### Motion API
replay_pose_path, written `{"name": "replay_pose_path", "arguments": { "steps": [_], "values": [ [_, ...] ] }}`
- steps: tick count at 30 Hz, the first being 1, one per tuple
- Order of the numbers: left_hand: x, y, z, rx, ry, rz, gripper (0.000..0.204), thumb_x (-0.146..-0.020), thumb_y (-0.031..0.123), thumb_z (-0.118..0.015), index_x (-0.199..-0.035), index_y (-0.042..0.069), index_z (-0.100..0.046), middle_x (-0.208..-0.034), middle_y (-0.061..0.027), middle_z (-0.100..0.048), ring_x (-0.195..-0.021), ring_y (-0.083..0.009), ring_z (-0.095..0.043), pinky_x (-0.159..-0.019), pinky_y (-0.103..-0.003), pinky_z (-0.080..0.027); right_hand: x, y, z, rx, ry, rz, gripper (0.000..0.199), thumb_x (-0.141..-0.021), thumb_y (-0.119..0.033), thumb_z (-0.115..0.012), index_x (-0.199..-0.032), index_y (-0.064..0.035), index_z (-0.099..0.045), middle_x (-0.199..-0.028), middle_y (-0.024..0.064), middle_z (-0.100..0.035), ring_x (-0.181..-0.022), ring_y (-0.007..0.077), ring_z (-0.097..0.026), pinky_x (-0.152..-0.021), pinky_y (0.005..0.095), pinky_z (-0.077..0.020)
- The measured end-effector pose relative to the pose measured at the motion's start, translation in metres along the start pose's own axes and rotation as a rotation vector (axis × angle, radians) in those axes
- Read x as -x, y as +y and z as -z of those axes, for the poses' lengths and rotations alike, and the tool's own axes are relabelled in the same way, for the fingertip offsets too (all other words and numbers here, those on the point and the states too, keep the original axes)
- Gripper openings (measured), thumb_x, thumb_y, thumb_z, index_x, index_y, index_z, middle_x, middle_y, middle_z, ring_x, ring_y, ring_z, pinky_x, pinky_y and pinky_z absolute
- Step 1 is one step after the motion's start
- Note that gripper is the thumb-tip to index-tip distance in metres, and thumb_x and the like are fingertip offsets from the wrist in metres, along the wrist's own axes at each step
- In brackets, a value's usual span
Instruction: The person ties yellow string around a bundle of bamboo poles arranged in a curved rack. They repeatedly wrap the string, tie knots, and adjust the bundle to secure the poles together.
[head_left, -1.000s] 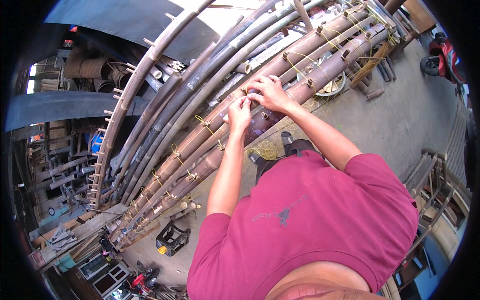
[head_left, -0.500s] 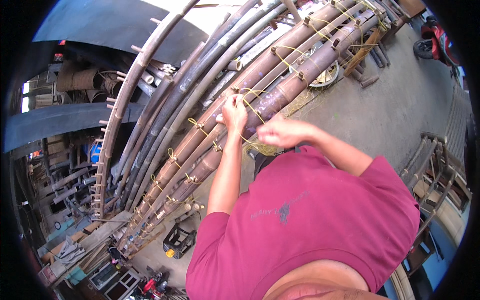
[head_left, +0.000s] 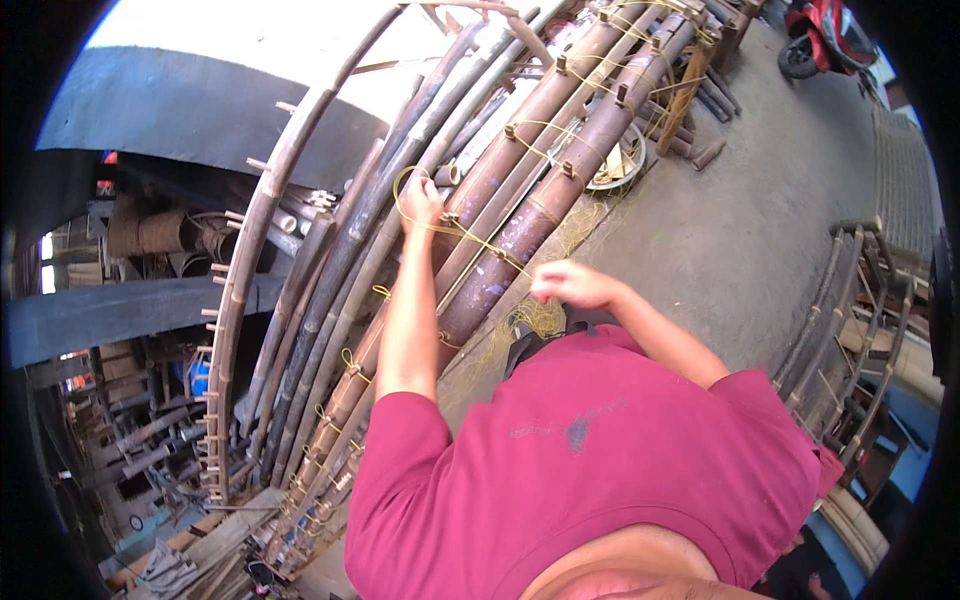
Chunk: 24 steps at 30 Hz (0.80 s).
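A long frame of dark bamboo poles (head_left: 520, 215) lies across the concrete ground, lashed at intervals with yellow cord. My left hand (head_left: 422, 200) rests on the poles and pinches a loop of the yellow cord (head_left: 470, 238) at one lashing. From there the cord runs taut to my right hand (head_left: 570, 285), which is closed on its other end, pulled back from the poles toward my body. A loose heap of the same yellow cord (head_left: 535, 318) lies on the ground just below my right hand.
A curved pole with short pegs (head_left: 250, 290) arcs along the left side. A shallow metal bowl (head_left: 612, 165) sits by the poles at the back. A red scooter (head_left: 825, 35) stands top right. More bent bamboo frames (head_left: 850, 330) lie at the right. A cluttered workshop (head_left: 130, 400) fills the left.
My right hand has drawn back from the poles toward my body, pulling the yellow cord taut. My left hand has stayed at the lashing on the poles.
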<state>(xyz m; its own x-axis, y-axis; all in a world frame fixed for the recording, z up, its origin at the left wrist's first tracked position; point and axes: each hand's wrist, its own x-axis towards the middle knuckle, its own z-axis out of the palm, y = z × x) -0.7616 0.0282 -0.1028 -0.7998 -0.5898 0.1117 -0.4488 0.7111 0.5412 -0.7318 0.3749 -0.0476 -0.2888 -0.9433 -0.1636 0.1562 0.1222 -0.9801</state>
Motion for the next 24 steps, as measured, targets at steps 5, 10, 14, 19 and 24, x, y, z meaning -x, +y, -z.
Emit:
{"name": "replay_pose_path", "arguments": {
  "steps": [5,10,14,19,24],
  "values": [
    [0.012,-0.031,0.098,-0.195,-0.642,-0.205,0.044,-0.094,0.041,-0.057,-0.111,0.003,-0.070,-0.107,-0.0228,-0.069,-0.106,-0.0357,-0.066,-0.091,-0.045,-0.050,0.082,0.022,0.044,-1.299,0.388,0.511,0.024,-0.103,-0.030,-0.050,-0.098,-0.0108,-0.063,-0.098,0.0043,-0.066,-0.099,0.0205,-0.060,-0.096,0.0472,-0.0468],
    [0.067,-0.143,0.158,-0.056,-0.757,0.235,0.055,-0.091,0.054,-0.063,-0.092,-0.001,-0.070,-0.083,-0.0113,-0.071,-0.075,-0.0215,-0.066,-0.070,-0.036,-0.051,0.076,0.063,0.014,0.717,0.641,-0.631,0.040,-0.097,-0.043,-0.057,-0.091,-0.0043,-0.065,-0.085,0.0134,-0.068,-0.081,0.0222,-0.065,-0.078,0.0414,-0.0518],
    [0.091,-0.115,0.161,0.412,-0.786,0.294,0.027,-0.098,0.030,-0.063,-0.086,0.006,-0.066,-0.073,0.0024,-0.058,-0.062,-0.0065,-0.048,-0.058,-0.024,-0.040,-0.013,0.023,-0.081,0.500,0.428,0.073,0.042,-0.091,-0.046,-0.065,-0.088,-0.0045,-0.064,-0.078,0.0167,-0.064,-0.074,0.0309,-0.064,-0.069,0.0424,-0.0501],
    [0.110,-0.107,0.173,0.632,-0.755,0.309,0.019,-0.097,0.024,-0.065,-0.092,0.005,-0.066,-0.075,0.0051,-0.057,-0.062,-0.0043,-0.046,-0.057,-0.021,-0.039,-0.085,0.005,-0.160,1.024,0.292,0.344,0.048,-0.082,-0.047,-0.071,-0.099,-0.0051,-0.056,-0.098,0.0161,-0.060,-0.096,0.0380,-0.061,-0.082,0.0452,-0.0502],
    [0.142,-0.062,0.176,0.292,-0.333,-0.081,0.019,-0.098,0.014,-0.058,-0.087,-0.001,-0.059,-0.075,-0.0100,-0.058,-0.069,-0.0213,-0.054,-0.066,-0.038,-0.045,-0.080,0.024,-0.161,0.959,0.352,0.158,0.027,-0.085,-0.028,-0.067,-0.094,-0.0030,-0.059,-0.089,0.0156,-0.063,-0.090,0.0354,-0.063,-0.077,0.0458,-0.0496]
  ]
}}
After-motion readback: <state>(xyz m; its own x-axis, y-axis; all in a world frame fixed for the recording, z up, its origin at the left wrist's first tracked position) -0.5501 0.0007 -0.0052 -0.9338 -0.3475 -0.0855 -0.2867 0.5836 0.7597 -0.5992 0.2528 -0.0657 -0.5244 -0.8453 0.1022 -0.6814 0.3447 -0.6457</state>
